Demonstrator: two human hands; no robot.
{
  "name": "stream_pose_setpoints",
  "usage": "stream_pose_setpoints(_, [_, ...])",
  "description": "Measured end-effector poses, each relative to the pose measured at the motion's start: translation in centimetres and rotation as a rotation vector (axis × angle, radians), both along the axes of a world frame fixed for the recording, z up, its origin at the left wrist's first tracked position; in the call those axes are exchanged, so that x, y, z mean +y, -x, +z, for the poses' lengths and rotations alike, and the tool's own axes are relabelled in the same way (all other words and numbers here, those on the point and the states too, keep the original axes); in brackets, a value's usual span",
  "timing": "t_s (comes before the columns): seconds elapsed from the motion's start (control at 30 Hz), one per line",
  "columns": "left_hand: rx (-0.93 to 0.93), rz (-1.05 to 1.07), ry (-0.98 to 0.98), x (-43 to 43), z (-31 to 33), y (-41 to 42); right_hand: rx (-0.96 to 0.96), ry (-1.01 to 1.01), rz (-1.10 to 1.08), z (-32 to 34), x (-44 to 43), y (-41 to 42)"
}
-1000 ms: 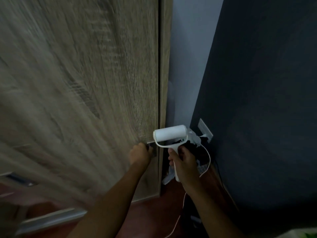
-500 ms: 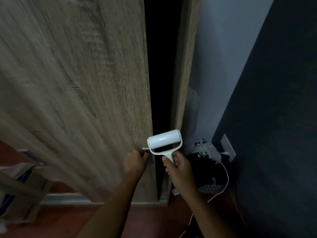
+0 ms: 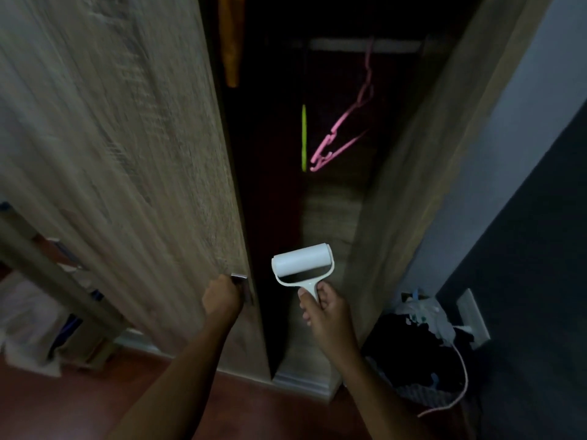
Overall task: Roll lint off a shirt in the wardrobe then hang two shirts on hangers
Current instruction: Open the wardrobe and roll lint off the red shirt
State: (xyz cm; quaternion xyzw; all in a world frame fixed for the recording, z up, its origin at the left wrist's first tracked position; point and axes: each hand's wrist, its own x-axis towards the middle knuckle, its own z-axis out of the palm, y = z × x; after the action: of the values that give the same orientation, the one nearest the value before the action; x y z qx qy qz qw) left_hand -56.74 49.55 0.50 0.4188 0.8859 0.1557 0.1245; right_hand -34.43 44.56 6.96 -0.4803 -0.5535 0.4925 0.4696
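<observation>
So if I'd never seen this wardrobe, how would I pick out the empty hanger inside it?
Start at the wooden wardrobe door that the left hand grips by its handle, and look into the dark opening beside it. Under the pale rail across the top dangles the pink hanger, tilted and bare. It is the only pink thing there; the thin yellow-green strip to its left is straight and vertical.

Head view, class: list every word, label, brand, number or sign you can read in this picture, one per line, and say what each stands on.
None can be read.
Lint roller in the right hand: plain white, no print visible.
Wardrobe door, held by the left hand: wood grain only, blurred.
Pink hangers and wall socket: no markings visible.
Bag on the floor: too small and dim to tell.
</observation>
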Motion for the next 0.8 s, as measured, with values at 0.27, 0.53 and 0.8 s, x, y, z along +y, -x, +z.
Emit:
stream_pose_setpoints(0.27, [-0.022, 0.068, 0.011, 0.5, 0.2, 9.3, -0.039, 0.001, 0.044, 0.0, 2.3, 7.3])
stream_pose_setpoints(0.53, [0.010, 0.126, 0.022, 0.8, 0.8, 16.9, -0.021, 0.013, 0.079, 0.3, 4.6, 15.8])
stream_pose_setpoints(0.8, [0.010, 0.158, 0.043, 1.0, 1.2, 22.4, -0.028, -0.040, 0.058, 0.1, 6.0, 21.3])
